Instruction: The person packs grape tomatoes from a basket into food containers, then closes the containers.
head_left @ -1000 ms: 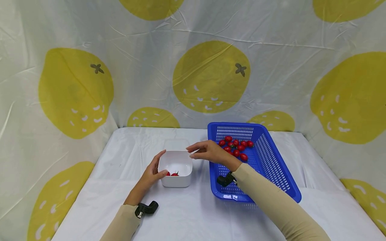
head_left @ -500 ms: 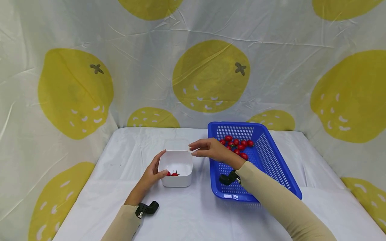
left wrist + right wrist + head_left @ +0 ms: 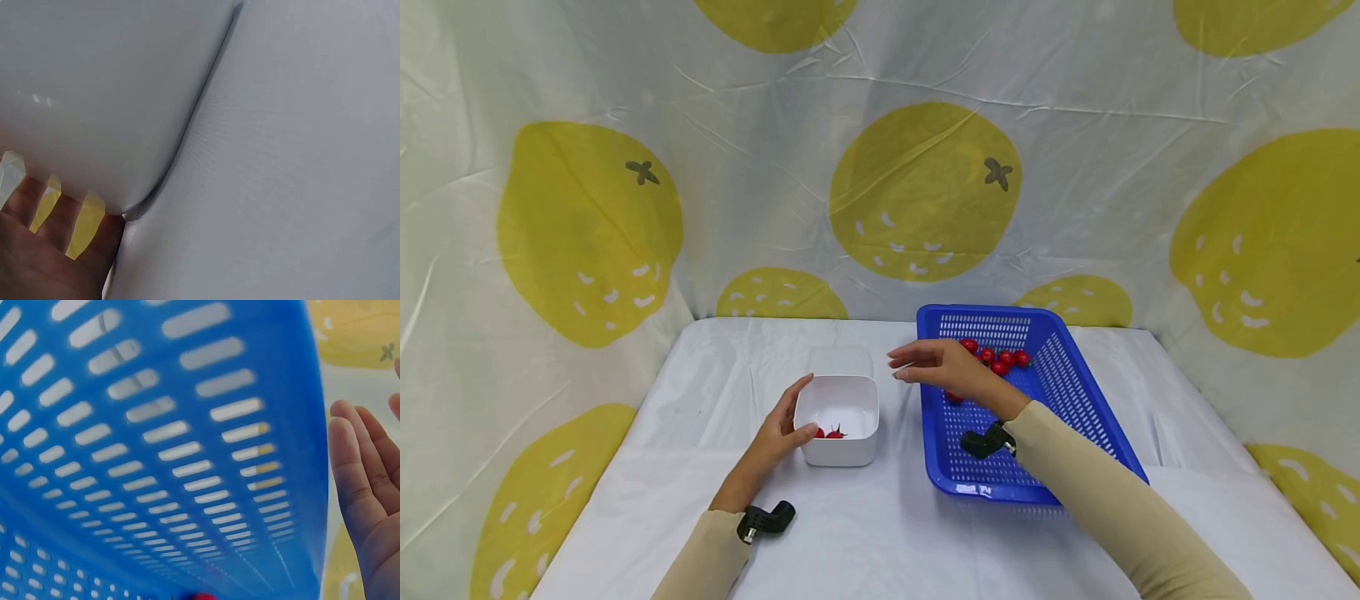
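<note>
My left hand (image 3: pixel 774 435) holds a square white plastic box (image 3: pixel 839 452) by its left side, the thumb over the near rim and the fingers along the outer wall. In the left wrist view, those fingers (image 3: pixel 62 212) touch the glossy box wall. Inside the box a couple of cherry tomatoes (image 3: pixel 834 433) show near the front. My right hand (image 3: pixel 953 368) hovers over the left edge of a blue basket (image 3: pixel 929 450), holding nothing. Its fingers (image 3: pixel 350 462) appear fairly straight in the right wrist view. Several cherry tomatoes (image 3: pixel 1000 367) lie in the basket's far part, some hidden by that hand.
A clear lid-like piece (image 3: pixel 841 360) lies just behind the white box. White cloth (image 3: pixel 880 542) covers the table, and a lemon-print sheet (image 3: pixel 760 183) stands around the back and sides. The basket's raised walls lie under the right forearm.
My right hand has moved right, away from the white box and toward the blue basket, with its fingers spreading slightly. The left hand and the box have stayed put.
</note>
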Tool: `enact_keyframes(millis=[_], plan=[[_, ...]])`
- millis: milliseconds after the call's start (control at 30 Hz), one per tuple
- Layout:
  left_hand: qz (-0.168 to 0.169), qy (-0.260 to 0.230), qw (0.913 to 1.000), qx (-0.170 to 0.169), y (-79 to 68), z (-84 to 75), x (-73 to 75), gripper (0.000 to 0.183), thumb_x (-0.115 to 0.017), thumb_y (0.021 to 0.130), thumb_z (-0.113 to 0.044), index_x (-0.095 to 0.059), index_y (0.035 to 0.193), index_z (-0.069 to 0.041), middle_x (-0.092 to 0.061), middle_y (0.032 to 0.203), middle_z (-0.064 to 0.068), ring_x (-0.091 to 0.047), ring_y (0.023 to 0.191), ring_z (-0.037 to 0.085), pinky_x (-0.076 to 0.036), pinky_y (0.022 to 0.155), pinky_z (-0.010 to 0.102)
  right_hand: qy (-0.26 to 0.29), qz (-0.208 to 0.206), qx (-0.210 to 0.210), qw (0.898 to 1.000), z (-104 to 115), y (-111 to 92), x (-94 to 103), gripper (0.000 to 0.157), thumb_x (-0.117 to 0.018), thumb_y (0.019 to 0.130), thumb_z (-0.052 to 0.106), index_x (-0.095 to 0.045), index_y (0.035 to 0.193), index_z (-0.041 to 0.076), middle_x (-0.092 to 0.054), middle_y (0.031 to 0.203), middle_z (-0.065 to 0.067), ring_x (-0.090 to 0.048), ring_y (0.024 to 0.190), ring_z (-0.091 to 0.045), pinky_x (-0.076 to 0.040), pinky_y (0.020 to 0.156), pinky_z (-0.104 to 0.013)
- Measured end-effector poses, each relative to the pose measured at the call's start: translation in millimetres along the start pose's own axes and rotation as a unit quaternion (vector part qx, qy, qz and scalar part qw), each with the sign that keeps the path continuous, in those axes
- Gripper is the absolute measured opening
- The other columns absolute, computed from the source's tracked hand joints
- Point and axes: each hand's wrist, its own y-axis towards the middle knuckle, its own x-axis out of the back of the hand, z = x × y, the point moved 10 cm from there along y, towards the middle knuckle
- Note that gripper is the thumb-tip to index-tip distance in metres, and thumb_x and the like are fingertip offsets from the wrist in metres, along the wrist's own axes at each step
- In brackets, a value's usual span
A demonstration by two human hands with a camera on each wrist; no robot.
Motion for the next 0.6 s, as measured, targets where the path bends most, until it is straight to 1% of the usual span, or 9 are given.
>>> enact_keyframes(millis=[100, 200, 267, 433, 533, 600], plan=[[0.0, 0.003, 1.0, -0.001, -0.7, -2.5, 0.1, 0.076, -0.062, 0.09, -0.013, -0.022, 0.154, -0.025, -0.01, 0.161, 0.004, 0.003, 0.147, 0.024, -0.008, 0.115, 0.049, -0.003, -0.007, -0.013, 1.0, -3, -3, 4.9, 0.038, -0.069, 0.09, 0.018, -0.063, 0.127, 0.011, -0.064, 0.123, -0.011, -0.065, 0.108, -0.022, -0.053, 0.09, -0.037], [0.0, 0.005, 1.0, -0.003, -0.9, -4.5, 0.0, 0.076, -0.062, 0.09, -0.014, -0.023, 0.153, -0.026, -0.01, 0.161, 0.004, 0.003, 0.147, 0.024, -0.006, 0.115, 0.051, -0.009, -0.009, -0.018, 1.0, -6, -6, 9.1, 0.038, -0.068, 0.09, 0.018, -0.063, 0.128, 0.01, -0.064, 0.124, -0.011, -0.064, 0.109, -0.022, -0.052, 0.09, -0.038], [0.001, 0.002, 1.0, -0.008, -0.7, -5.5, -0.5, 0.077, -0.062, 0.089, -0.013, -0.022, 0.154, -0.024, -0.009, 0.161, 0.006, 0.003, 0.147, 0.025, -0.006, 0.115, 0.051, -0.01, -0.012, -0.018, 1.0, -8, -7, 12.3, 0.038, -0.068, 0.091, 0.019, -0.063, 0.127, 0.01, -0.064, 0.124, -0.012, -0.064, 0.109, -0.022, -0.052, 0.091, -0.037], [-0.001, 0.003, 1.0, -0.008, -0.7, -4.6, -0.9, 0.077, -0.063, 0.089, -0.013, -0.023, 0.153, -0.024, -0.011, 0.161, 0.004, 0.001, 0.147, 0.023, -0.01, 0.115, 0.047, -0.009, -0.027, -0.019, 0.999, -10, -13, 23.6, 0.035, -0.07, 0.089, 0.022, -0.066, 0.123, 0.013, -0.066, 0.12, -0.008, -0.064, 0.108, -0.02, -0.052, 0.09, -0.034], [-0.002, 0.005, 1.0, -0.003, -0.5, -3.4, -0.6, 0.075, -0.063, 0.089, -0.014, -0.024, 0.153, -0.026, -0.013, 0.16, -0.001, -0.001, 0.147, 0.02, -0.011, 0.115, 0.042, -0.011, -0.035, -0.023, 0.999, -13, -17, 30.5, 0.035, -0.071, 0.088, 0.025, -0.067, 0.122, 0.017, -0.067, 0.119, -0.004, -0.064, 0.11, -0.019, -0.052, 0.09, -0.034], [-0.002, 0.003, 1.0, -0.005, -0.1, -3.8, -0.3, 0.075, -0.063, 0.09, -0.014, -0.024, 0.153, -0.024, -0.014, 0.16, 0.0, -0.002, 0.147, 0.02, -0.012, 0.115, 0.039, -0.011, -0.036, -0.028, 0.999, -16, -19, 33.9, 0.035, -0.071, 0.088, 0.028, -0.067, 0.122, 0.019, -0.067, 0.12, -0.003, -0.063, 0.111, -0.019, -0.052, 0.09, -0.034]])
